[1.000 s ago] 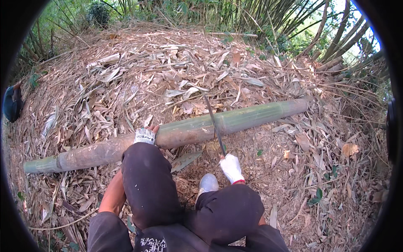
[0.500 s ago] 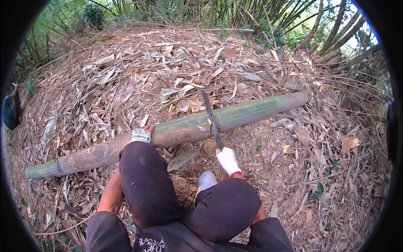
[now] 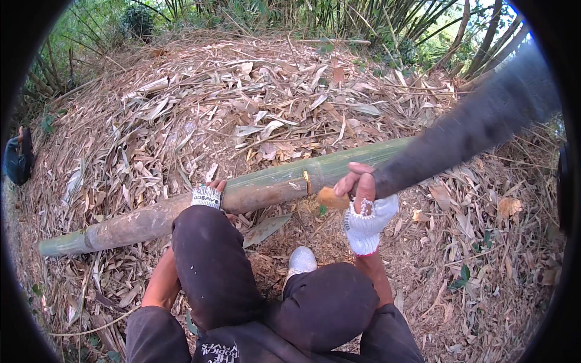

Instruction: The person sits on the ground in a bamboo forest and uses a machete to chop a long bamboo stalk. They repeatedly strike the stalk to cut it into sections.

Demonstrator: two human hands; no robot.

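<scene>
A thick bamboo pole (image 3: 266, 189) lies across the ground in front of my knees, brown toward the left and greener toward the right. A pale notch (image 3: 307, 180) is cut into it near a joint. My left hand (image 3: 209, 195), in a white fingerless glove, is closed around the pole left of the notch, partly hidden by my knee. Raised above the pole, my right hand (image 3: 368, 209), gloved too, grips the wooden handle of a machete (image 3: 466, 127). The dark blade slants up to the upper right, large and blurred, and hides the pole's right end.
Dry bamboo leaves and husks (image 3: 200, 115) cover the sloping ground. Bamboo stems (image 3: 357, 24) and thin trunks (image 3: 490, 42) stand at the back. A dark blue-and-black object (image 3: 18, 158) shows at the far left edge. My light-coloured shoe (image 3: 302, 261) rests on the ground between my knees.
The machete has lifted off the pole, swinging up toward me and to the right with my right hand. The notch is now uncovered. My left hand stays on the pole.
</scene>
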